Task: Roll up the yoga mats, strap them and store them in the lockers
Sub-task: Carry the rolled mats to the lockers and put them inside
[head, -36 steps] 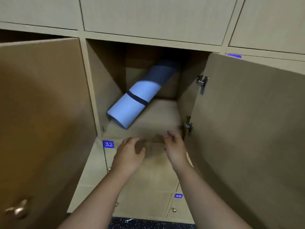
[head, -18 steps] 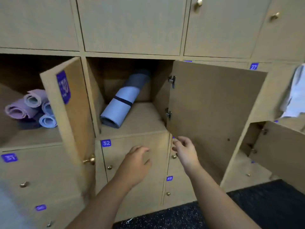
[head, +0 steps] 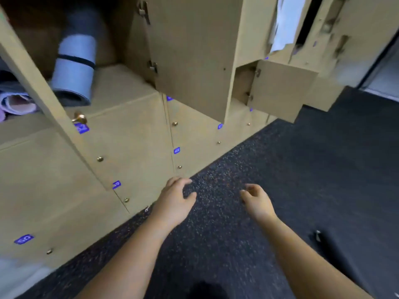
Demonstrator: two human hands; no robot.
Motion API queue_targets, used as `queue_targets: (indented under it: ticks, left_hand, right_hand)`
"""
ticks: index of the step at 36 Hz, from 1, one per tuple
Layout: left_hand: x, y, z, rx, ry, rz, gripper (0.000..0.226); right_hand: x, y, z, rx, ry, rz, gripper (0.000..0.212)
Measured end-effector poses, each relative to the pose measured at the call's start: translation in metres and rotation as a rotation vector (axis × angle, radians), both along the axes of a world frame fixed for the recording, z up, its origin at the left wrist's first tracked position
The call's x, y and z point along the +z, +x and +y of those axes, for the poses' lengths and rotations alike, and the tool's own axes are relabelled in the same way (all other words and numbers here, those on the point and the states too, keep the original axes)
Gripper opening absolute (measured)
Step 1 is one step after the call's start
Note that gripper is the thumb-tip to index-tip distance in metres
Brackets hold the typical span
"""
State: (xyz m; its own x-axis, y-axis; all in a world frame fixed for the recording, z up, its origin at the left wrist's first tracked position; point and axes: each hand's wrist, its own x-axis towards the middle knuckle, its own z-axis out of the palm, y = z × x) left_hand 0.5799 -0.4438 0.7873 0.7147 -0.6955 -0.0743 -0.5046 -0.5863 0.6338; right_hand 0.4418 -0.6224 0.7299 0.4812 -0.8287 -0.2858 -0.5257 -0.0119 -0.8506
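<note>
A rolled light-blue yoga mat [head: 74,67] with a black strap round it lies inside an open wooden locker [head: 121,83] at the upper left. The ends of more rolled mats [head: 15,102] show in the neighbouring locker at the far left. My left hand [head: 174,201] and my right hand [head: 257,201] hover empty over the dark floor, well below and away from the lockers. Both hands have loosely curled fingers and hold nothing.
The locker's door [head: 194,57] stands open to the right of the blue mat, and another open door [head: 32,83] crosses the left side. A lower door [head: 280,91] is also open further right. Dark speckled floor [head: 302,169] spreads below. Pale cloth [head: 282,22] hangs at the top right.
The view has swung down and to the right, away from the lockers. Both hands have dropped from the locker front to above the floor, still empty.
</note>
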Motion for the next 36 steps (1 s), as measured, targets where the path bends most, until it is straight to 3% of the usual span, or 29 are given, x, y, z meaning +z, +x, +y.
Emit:
queue_targets:
  ticks: [9, 14, 27, 36]
  left_hand:
    - [-0.060, -0.068, -0.025, -0.220, 0.180, 0.175, 0.038]
    - [-0.073, -0.091, -0.045, -0.291, 0.188, 0.214, 0.037]
    - [-0.078, -0.165, -0.131, -0.465, 0.184, 0.282, 0.036]
    - [-0.095, -0.227, -0.200, -0.460, 0.269, 0.268, 0.050]
  right_hand:
    - [-0.052, -0.115, -0.015, -0.237, 0.077, 0.119, 0.030]
    - [-0.072, -0.164, -0.007, -0.358, 0.129, 0.167, 0.028]
    - [-0.065, -0.255, -0.035, -0.506, 0.108, 0.142, 0.015]
    - [-0.112, -0.335, -0.089, -0.554, 0.236, 0.158, 0.037]
